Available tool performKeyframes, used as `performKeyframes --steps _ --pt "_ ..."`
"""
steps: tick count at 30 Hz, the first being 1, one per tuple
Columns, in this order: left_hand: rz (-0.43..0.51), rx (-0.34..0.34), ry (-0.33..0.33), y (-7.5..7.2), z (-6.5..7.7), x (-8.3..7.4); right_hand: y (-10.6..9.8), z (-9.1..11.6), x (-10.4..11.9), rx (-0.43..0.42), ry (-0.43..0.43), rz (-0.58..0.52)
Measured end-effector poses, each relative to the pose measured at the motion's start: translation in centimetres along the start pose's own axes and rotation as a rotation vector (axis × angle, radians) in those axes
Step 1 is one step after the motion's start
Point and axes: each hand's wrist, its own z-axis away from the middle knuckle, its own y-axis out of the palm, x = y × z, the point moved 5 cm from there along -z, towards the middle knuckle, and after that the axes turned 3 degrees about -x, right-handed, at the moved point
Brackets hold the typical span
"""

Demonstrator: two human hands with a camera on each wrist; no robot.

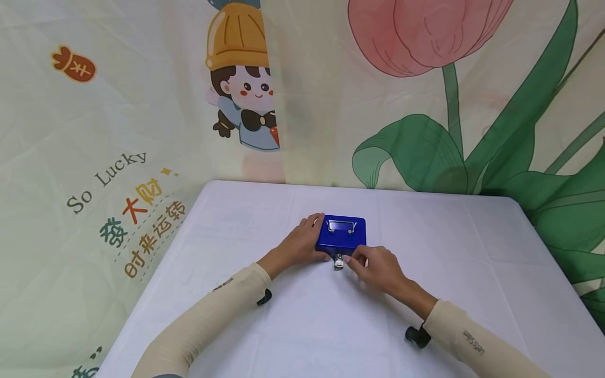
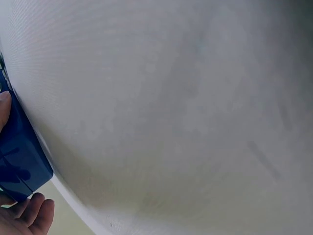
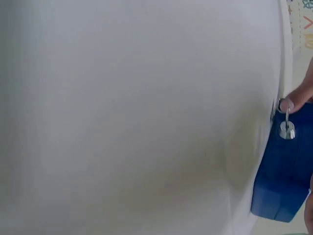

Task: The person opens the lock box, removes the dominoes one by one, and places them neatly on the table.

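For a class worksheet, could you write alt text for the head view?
A person's left hand grips a blue box on a white table, the right hand at its silver front fitting; behind hangs a tulip-printed backdrop.

1. Head view: even, moderately bright, diffuse light; mostly crisp.
2. Soft shadows on surface (image 1: 449,247) beside left sleeve (image 1: 212,315) and right sleeve (image 1: 456,331); small glints atop blue box (image 1: 340,241).
3. Left wrist view: dim, grey, hazy; darkest at 1 o'clock; fine ripple pattern toward 11.
4. Right wrist view: soft, low detail; dark at 9 o'clock; broad shadow toward 4; silver fitting (image 3: 287,130) shines; surface edge bowed at 2.
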Motion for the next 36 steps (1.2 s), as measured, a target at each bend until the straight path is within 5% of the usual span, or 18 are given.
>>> performKeyframes --steps 6,10,21,36 --pt "0.037 -0.006 0.022 0.0 0.1 0.0 -1.8 -0.5 0.0 -0.161 -0.176 0.07" --pt "0.067 -0.01 0.026 0.0 0.2 0.0 -2.3 -1.1 -0.5 -0.194 -0.211 0.142" --pt "0.044 0.018 0.006 -0.2 0.2 0.3 -1.7 -2.3 -2.3 -0.065 -0.195 0.217" --pt "0.064 0.018 0.058 -0.4 0.4 1.2 -0.6 -2.9 -4.4 0.072 -0.135 0.235"
